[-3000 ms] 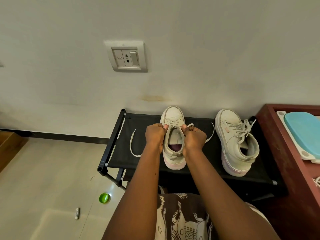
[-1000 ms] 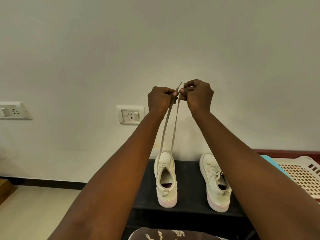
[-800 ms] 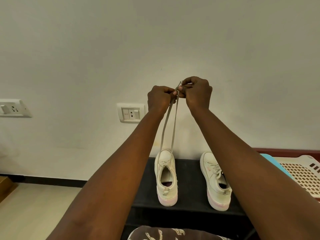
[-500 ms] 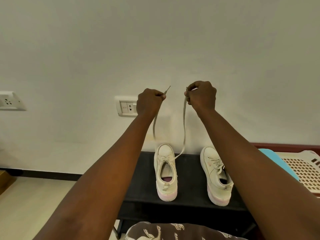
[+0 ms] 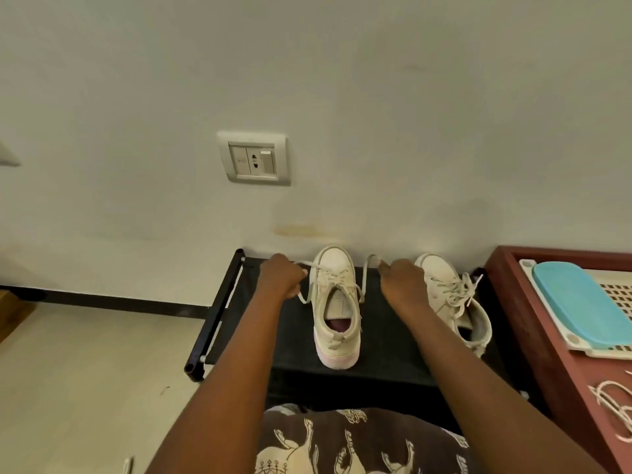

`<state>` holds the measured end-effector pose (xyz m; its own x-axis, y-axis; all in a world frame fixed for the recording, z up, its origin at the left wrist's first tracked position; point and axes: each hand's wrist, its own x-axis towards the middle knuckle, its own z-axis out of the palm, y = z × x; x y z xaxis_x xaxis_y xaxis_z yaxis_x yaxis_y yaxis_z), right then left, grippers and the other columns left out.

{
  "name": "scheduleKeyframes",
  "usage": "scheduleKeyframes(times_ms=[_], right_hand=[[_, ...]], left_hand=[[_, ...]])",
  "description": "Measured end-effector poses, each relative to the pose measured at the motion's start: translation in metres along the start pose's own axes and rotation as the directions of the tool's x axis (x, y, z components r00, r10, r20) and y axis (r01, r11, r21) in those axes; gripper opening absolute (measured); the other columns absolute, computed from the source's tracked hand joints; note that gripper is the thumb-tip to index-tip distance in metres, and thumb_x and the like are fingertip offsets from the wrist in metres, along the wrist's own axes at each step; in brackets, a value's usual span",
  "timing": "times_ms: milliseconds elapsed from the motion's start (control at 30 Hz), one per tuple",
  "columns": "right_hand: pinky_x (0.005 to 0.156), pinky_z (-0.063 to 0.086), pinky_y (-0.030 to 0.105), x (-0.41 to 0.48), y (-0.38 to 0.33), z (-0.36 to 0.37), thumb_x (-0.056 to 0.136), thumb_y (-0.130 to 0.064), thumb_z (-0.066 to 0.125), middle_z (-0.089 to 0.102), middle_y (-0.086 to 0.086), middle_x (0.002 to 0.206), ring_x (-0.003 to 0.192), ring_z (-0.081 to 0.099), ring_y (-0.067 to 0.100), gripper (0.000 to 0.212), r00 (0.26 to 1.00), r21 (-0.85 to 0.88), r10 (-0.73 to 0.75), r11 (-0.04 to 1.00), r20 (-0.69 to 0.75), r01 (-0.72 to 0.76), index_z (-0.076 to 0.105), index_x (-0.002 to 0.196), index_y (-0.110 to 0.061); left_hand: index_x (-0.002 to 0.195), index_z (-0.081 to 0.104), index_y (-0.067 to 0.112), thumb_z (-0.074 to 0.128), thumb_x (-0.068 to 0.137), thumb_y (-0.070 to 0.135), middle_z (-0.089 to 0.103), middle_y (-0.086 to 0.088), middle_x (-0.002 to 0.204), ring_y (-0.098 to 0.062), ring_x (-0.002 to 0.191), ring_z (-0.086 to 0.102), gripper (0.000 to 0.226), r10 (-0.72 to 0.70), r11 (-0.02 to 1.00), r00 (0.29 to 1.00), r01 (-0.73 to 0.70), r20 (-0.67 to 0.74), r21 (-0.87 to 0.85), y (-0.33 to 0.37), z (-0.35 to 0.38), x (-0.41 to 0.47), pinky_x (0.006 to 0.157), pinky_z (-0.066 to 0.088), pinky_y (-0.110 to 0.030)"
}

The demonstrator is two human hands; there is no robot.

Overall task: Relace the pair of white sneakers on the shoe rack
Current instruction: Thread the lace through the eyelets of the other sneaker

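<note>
Pulling evenly seems wise here: the left hand (image 5: 281, 280) and right hand (image 5: 402, 286) each pinch an end of the lace (image 5: 365, 278), flanking the sneaker (image 5: 337, 313) standing on the shoe rack (image 5: 388, 338)

A pair of off-white sneakers stands upright on the black fabric top of the shoe rack (image 5: 386, 340), at the centre of the frame, toes against the wall and heels toward the viewer. The middle sneaker (image 5: 337, 302) has a pale pink sole at the heel, an open mouth with a dark insole, and crossings only near the toe. Its lace (image 5: 364, 280) runs out slack on both sides, one end held in the left hand (image 5: 278, 277), the other looping up to the right hand (image 5: 400, 280). The other sneaker (image 5: 444, 292), right of centre, is angled with its heel toward the lower right, laced, and partly hidden by the forearm.
</note>
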<state>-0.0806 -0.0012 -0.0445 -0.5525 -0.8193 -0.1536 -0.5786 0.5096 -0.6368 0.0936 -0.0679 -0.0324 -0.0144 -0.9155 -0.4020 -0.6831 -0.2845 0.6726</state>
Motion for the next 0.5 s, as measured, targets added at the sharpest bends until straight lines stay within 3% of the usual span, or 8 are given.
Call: scheduleKeyframes(times_ms=[100,233,333,433,500], right_hand=[[0.056,0.036,0.026,-0.014,0.007,0.02,0.097,-0.047,0.041,0.058,0.008,0.072,0.06,0.053,0.016,0.05,0.982,0.056,0.088,0.994,0.169,-0.099,0.054,0.069,-0.007],[0.053,0.039,0.028,-0.021,0.003,0.038,0.091,-0.043,0.056,0.057,0.005,0.062,0.057,0.053,0.016,0.047,0.988,0.303,0.042,0.949,0.151,-0.087,0.055,0.059,-0.009],[0.074,0.054,0.036,-0.014,-0.001,0.045,0.085,-0.022,0.068,0.067,0.008,0.074,0.073,0.065,0.024,0.024,0.977,0.613,0.129,0.762,0.171,-0.208,0.064,0.063,-0.014],[0.057,0.051,0.027,-0.005,-0.005,0.043,0.083,-0.009,0.067,0.063,0.008,0.071,0.06,0.058,0.017,0.007,0.931,0.77,0.158,0.526,0.328,-0.361,0.067,0.077,-0.006],[0.051,0.043,0.023,0.002,-0.008,0.038,0.082,-0.007,0.067,0.059,0.01,0.07,0.056,0.05,0.014,0.005,0.948,0.8,0.085,0.516,0.307,-0.305,0.066,0.078,-0.004]], left_hand=[[0.081,0.064,-0.001,0.063,0.087,0.01,0.06,-0.011,0.068,-0.013,0.054,0.057,0.013,-0.127,0.973,0.971,0.162,0.202,-0.167,-0.017,0.014,-0.009,0.046,0.05,-0.018],[0.097,0.068,-0.003,0.066,0.087,0.015,0.064,-0.008,0.074,-0.011,0.061,0.058,0.021,-0.03,0.909,0.993,0.073,0.111,-0.409,-0.023,0.035,-0.007,0.051,0.048,-0.017],[0.111,0.065,0.0,0.065,0.086,0.009,0.065,-0.003,0.079,-0.008,0.065,0.059,0.026,0.012,0.806,0.992,0.066,0.128,-0.588,-0.019,0.042,-0.003,0.053,0.046,-0.016],[0.11,0.063,-0.004,0.064,0.087,0.008,0.066,-0.002,0.078,0.001,0.054,0.06,0.026,0.076,0.799,0.99,0.012,0.121,-0.601,-0.012,0.042,0.001,0.048,0.044,-0.011],[0.111,0.063,-0.007,0.065,0.086,0.007,0.067,-0.005,0.077,0.002,0.055,0.062,0.029,0.122,0.815,0.988,-0.049,0.089,-0.578,-0.009,0.042,0.006,0.051,0.045,-0.009]])
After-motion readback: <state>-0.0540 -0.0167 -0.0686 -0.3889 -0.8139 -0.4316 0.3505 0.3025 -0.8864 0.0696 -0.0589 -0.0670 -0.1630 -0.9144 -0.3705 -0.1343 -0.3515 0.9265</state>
